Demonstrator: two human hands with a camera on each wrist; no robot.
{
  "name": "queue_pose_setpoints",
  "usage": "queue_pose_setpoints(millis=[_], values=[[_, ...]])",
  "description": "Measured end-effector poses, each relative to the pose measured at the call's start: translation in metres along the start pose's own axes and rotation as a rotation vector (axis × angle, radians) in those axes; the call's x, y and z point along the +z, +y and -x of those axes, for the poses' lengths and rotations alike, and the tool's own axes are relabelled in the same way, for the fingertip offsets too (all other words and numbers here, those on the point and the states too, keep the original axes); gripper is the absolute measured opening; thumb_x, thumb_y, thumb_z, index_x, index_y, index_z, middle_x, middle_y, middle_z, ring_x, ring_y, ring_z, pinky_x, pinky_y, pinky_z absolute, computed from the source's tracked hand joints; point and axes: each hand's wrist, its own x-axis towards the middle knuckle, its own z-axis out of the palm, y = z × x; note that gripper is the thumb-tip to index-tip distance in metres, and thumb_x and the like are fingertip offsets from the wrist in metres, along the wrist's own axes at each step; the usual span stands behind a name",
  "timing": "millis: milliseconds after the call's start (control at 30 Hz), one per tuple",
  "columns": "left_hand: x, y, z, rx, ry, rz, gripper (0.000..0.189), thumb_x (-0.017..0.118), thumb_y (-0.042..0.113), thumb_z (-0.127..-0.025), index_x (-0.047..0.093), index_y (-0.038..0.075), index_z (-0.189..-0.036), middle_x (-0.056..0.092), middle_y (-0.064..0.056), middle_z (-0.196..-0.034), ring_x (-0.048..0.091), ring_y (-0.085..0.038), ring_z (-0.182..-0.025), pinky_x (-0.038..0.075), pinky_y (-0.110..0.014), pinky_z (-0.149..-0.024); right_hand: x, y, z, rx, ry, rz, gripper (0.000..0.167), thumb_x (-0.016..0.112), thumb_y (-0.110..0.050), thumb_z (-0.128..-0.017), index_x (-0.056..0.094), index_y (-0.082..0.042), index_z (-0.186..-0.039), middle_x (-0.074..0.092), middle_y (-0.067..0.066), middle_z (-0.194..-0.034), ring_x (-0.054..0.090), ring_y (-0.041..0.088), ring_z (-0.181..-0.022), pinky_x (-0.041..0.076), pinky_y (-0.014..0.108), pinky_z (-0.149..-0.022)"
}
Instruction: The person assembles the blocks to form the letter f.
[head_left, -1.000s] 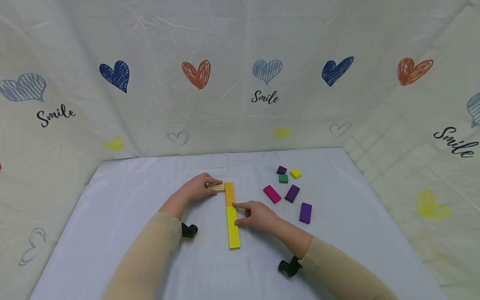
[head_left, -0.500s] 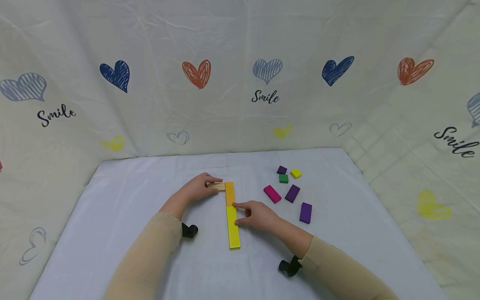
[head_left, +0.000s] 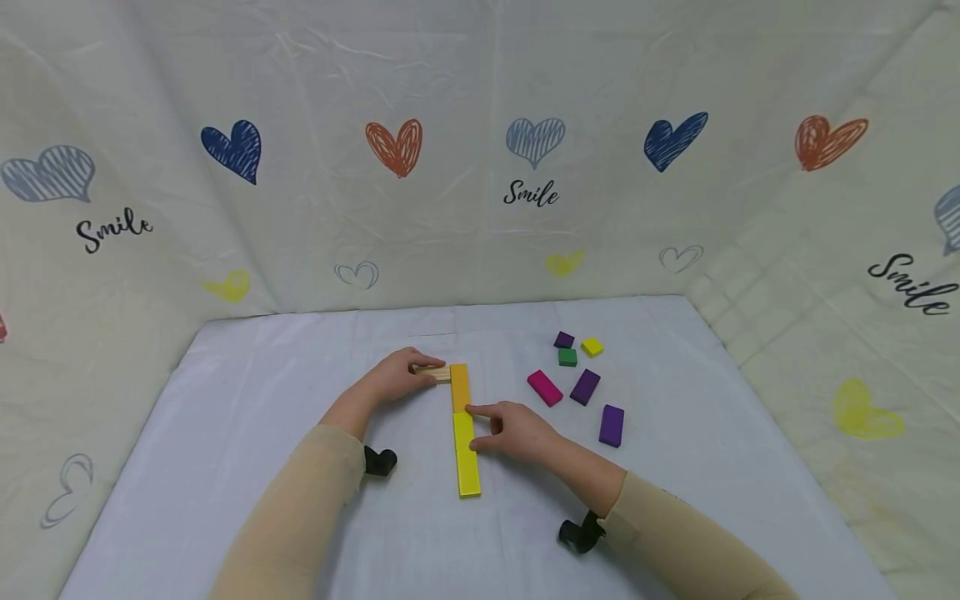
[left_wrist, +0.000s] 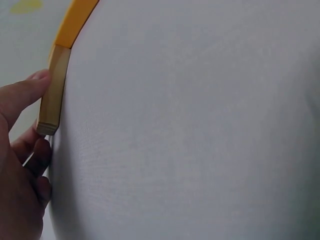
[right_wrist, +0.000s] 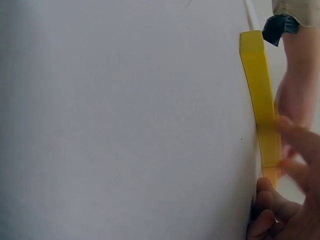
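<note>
Nearest, two tan sleeves reach in over the counter (head_left: 187, 467), which is covered in white cloth; the left sleeve (head_left: 292, 508) and right sleeve (head_left: 682, 537) take up much of the near side. A black wrist device (head_left: 579, 535) sits at the right cuff, and another (head_left: 380, 461) at the left.

Between the arms lies a long yellow block (head_left: 468, 471), its near end pointing toward the person. The right hand (head_left: 517, 432) rests at its right side with index finger and thumb extended and touching; this grip is not closed around anything. The yellow block's far end meets an orange block (head_left: 461, 387), the two in one line. The left hand (head_left: 392, 377) pinches a wood block (head_left: 442, 375) between thumb and fingers; that block meets the orange one's left side near its far end.

To the right, beyond the right hand, loose blocks are scattered: a purple one (head_left: 611, 426), then a pink one (head_left: 544, 388) beside a second purple one (head_left: 585, 387), then green (head_left: 567, 357), small yellow (head_left: 592, 347) and small dark purple (head_left: 564, 340).

White cloth spreads widely left of the left arm and right of the loose blocks, out to the counter's slanting sides. Its back edge meets a pale backdrop (head_left: 457, 67) printed with hearts.
</note>
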Motion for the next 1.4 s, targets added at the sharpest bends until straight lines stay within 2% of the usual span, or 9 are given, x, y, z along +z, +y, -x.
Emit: queue_pose_setpoints(millis=[433, 733, 1033, 1200, 1400], values=[[0.000, -0.006, -0.002, 0.022, -0.001, 0.015, 0.034, 0.067, 0.032, -0.095, 0.067, 0.034, -0.129, 0.059, 0.000, -0.122, 0.052, -0.022, -0.100, 0.045, -0.040, -0.091, -0.002, -0.002, 0.004, 0.019, 0.016, -0.048, 0.062, 0.078, -0.043, -0.084, 0.056, -0.034, -0.141, 0.056, -0.002, -0.079, 0.052, 0.014, -0.075, 0.043, 0.026, -0.061], [0.001, -0.007, -0.003, 0.034, 0.006, 0.020, 0.035, 0.068, 0.032, -0.095, 0.067, 0.031, -0.129, 0.059, -0.001, -0.125, 0.052, -0.022, -0.100, 0.045, -0.041, -0.092, -0.011, 0.007, 0.014, 0.057, 0.124, -0.049, 0.056, 0.079, -0.039, -0.084, 0.061, -0.033, -0.137, 0.059, -0.007, -0.091, 0.053, 0.014, -0.079, 0.049, 0.026, -0.064], [0.001, -0.008, -0.005, 0.047, 0.003, 0.020, 0.035, 0.067, 0.032, -0.095, 0.067, 0.031, -0.130, 0.059, -0.001, -0.123, 0.052, -0.021, -0.098, 0.044, -0.040, -0.090, -0.042, 0.033, 0.038, 0.126, 0.203, -0.086, 0.054, 0.081, -0.034, -0.083, 0.064, -0.031, -0.134, 0.062, -0.003, -0.100, 0.053, 0.017, -0.082, 0.049, 0.028, -0.064], [0.001, -0.008, -0.005, 0.044, 0.000, 0.022, 0.035, 0.067, 0.032, -0.095, 0.067, 0.032, -0.130, 0.059, -0.001, -0.124, 0.052, -0.021, -0.099, 0.044, -0.041, -0.090, -0.065, 0.056, 0.057, 0.132, 0.204, -0.109, 0.055, 0.080, -0.035, -0.083, 0.065, -0.022, -0.134, 0.063, 0.004, -0.107, 0.053, 0.020, -0.088, 0.049, 0.029, -0.065], [0.001, -0.008, -0.005, 0.029, 0.003, 0.033, 0.034, 0.068, 0.032, -0.095, 0.068, 0.032, -0.129, 0.059, -0.001, -0.125, 0.052, -0.022, -0.101, 0.044, -0.042, -0.092, -0.090, 0.085, 0.080, 0.142, 0.187, -0.090, 0.057, 0.076, -0.040, -0.086, 0.062, -0.018, -0.137, 0.062, 0.008, -0.114, 0.053, 0.022, -0.094, 0.050, 0.031, -0.068]])
